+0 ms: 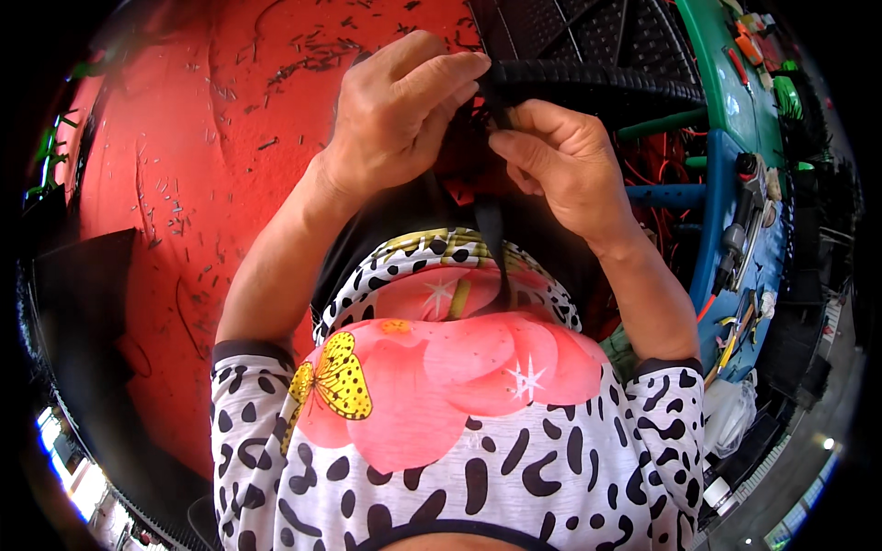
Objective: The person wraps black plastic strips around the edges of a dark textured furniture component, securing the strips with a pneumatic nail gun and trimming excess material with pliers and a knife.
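Note:
My left hand (395,115) is closed in a pinch at the near end of a black wrapped bar (602,81). Between my hands runs a flat black strip (497,108), with thumb and fingers of my right hand (565,161) pressed together on it. What lies within the left fingertips is too dark to make out fully, but they meet at the strip's upper part. A long tail of black strip (490,234) hangs down in front of my lap. Behind the bar stands a black woven panel (588,37) with crossing ribs.
Short black scraps (317,57) litter the red floor (239,184). To the right, a green stool (730,83) and a blue stool (749,248) carry tools, among them a power screwdriver (738,230) and orange-handled pliers (749,41). A dark flat piece (87,303) is at the left.

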`<state>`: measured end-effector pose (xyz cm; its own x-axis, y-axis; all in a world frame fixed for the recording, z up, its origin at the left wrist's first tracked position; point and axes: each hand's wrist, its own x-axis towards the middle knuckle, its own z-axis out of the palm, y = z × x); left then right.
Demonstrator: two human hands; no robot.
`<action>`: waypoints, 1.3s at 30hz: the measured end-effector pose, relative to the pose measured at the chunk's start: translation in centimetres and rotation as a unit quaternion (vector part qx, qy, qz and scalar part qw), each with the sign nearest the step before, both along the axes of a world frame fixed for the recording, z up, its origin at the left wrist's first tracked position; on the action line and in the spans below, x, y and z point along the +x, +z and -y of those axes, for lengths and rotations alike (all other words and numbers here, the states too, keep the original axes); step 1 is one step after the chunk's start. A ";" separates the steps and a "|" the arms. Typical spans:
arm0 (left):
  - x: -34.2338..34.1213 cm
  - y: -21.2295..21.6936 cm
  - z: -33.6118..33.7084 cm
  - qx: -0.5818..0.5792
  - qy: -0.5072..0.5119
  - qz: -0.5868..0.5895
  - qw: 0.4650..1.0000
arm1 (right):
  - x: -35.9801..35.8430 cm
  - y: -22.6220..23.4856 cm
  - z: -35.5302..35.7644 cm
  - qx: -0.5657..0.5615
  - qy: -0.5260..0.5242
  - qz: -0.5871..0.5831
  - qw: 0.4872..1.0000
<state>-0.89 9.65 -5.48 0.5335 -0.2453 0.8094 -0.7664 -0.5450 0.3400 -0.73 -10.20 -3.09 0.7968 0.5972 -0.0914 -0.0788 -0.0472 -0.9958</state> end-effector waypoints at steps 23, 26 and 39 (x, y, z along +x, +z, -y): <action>0.3 0.6 0.0 -0.082 -0.036 -0.203 0.975 | 3.1 5.3 1.1 -0.060 0.122 -0.074 0.988; 0.3 0.6 0.2 -0.085 -0.032 -0.196 0.976 | 3.3 5.3 1.1 -0.129 0.121 0.049 0.983; -0.4 2.6 -0.1 -0.171 -0.094 -0.398 0.896 | 2.7 3.3 0.5 0.018 0.016 0.169 0.985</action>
<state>-1.32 9.74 -2.83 0.9510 -0.2011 0.2348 -0.2733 -0.1919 0.9426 1.95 -10.69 0.18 0.7584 0.6212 0.1974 0.2576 -0.0075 -0.9662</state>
